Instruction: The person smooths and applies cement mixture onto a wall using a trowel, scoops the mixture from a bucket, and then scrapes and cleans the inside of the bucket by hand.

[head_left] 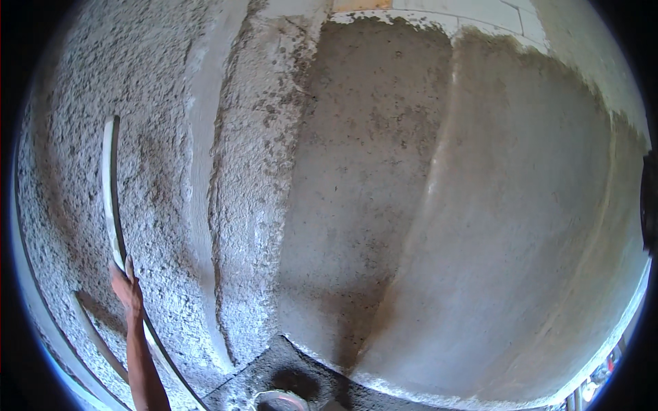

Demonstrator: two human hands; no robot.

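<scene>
Gripping a long pale bar [108, 178] partway along with the left hand [127, 286] closed around it, before the rough grey wall [157, 137], between a second bar [98, 334] and a round-rimmed container [282, 394] on the floor [236, 389].

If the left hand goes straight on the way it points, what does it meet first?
Beyond the long bar it holds, the left hand would probably meet the rough grey wall; depth is unclear.
</scene>
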